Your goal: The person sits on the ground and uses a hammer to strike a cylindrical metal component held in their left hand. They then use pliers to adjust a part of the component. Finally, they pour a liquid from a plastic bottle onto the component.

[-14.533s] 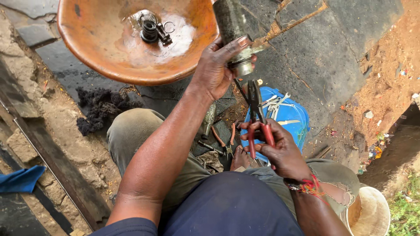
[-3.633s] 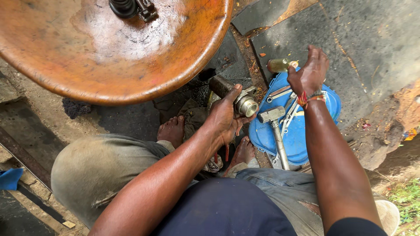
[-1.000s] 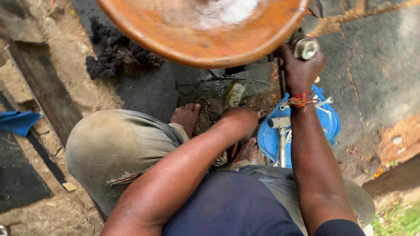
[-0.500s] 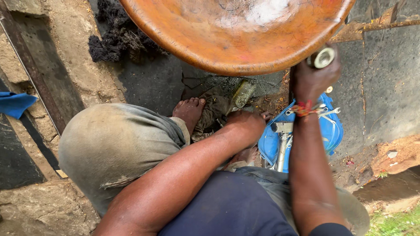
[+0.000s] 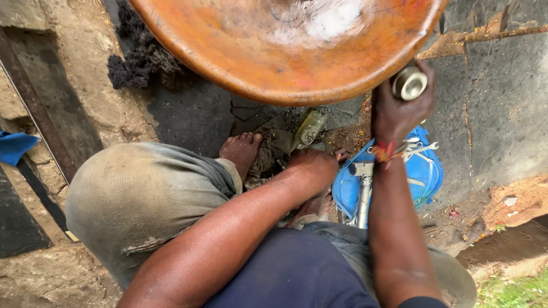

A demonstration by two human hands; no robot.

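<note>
Up top sat the big orange basin [image 5: 274,51], a rusty-looking bowl filling the upper frame, with a pale whitish smear [image 5: 331,20] on its inner surface and nothing else in it that could be made out. Lower right, a blue tub [image 5: 425,177] lay on the ground, and in it were metal tools: a wrench-like bar [image 5: 363,197] standing out of its near side and thinner silvery pieces [image 5: 419,149] by the far rim.

The right hand [image 5: 397,111] was raised beside the basin's lower right edge, arm reaching straight up from the body, a red band [image 5: 383,152] around the wrist. Its grip was wrapped tight around a short metal cylinder [image 5: 409,84], the round shiny end facing the camera, just under the basin's rim; whether the cylinder touched the basin could not be told.

The left hand [image 5: 311,165] was down low, arm stretched across the lap, knuckles up, near the tub's left edge and just beside a bare foot [image 5: 241,151]. It rested by a crumpled dirty rag [image 5: 274,149], but its fingers were tucked out of sight, so that grip could not be judged. A small greenish bottle [image 5: 310,126] lay on the cracked concrete ground [image 5: 194,114] just beyond.
</note>
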